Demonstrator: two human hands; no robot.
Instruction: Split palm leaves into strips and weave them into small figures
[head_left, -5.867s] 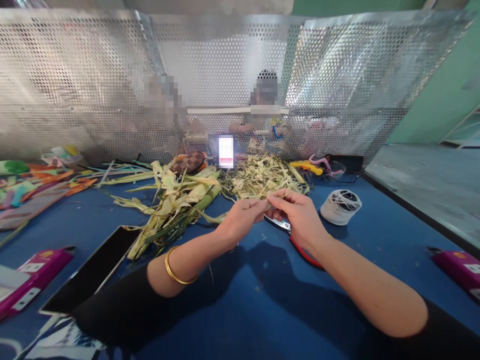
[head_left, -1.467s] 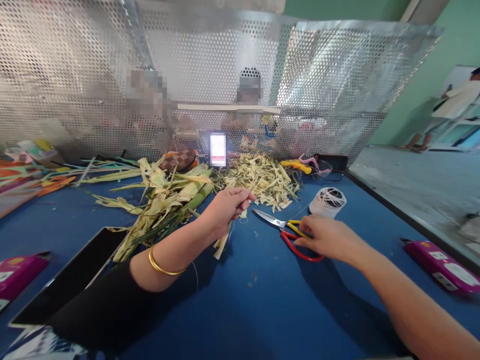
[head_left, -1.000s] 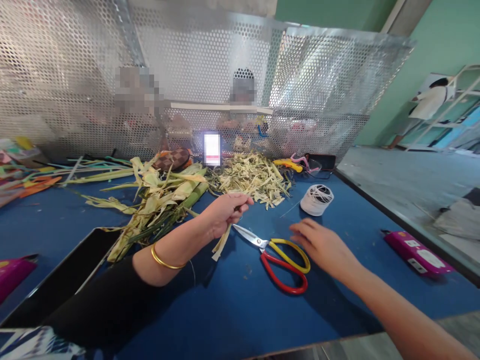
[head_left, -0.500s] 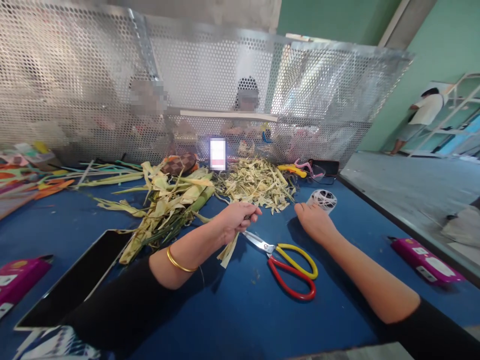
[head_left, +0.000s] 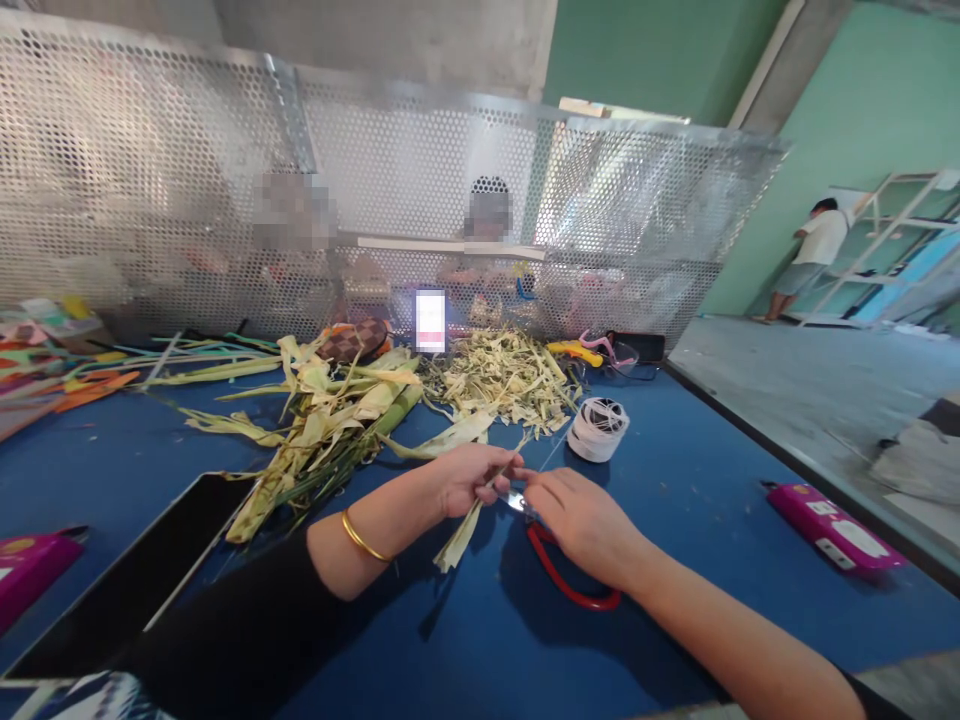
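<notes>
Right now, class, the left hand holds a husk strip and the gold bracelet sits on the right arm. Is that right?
Not quite: the head view shows the gold bracelet on the left arm. The rest stands: the left hand holds a husk strip.

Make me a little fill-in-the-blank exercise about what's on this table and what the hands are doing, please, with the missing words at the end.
1. The left hand holds a pale strip above a tabletop coloured ____.
2. The gold bangle circles the ____ arm.
3. Partly hidden by the right hand, the scissors show a handle loop coloured ____.
4. The spool of white thread is nearer to the ____ hand.

Missing words: blue; left; red; right.
</notes>
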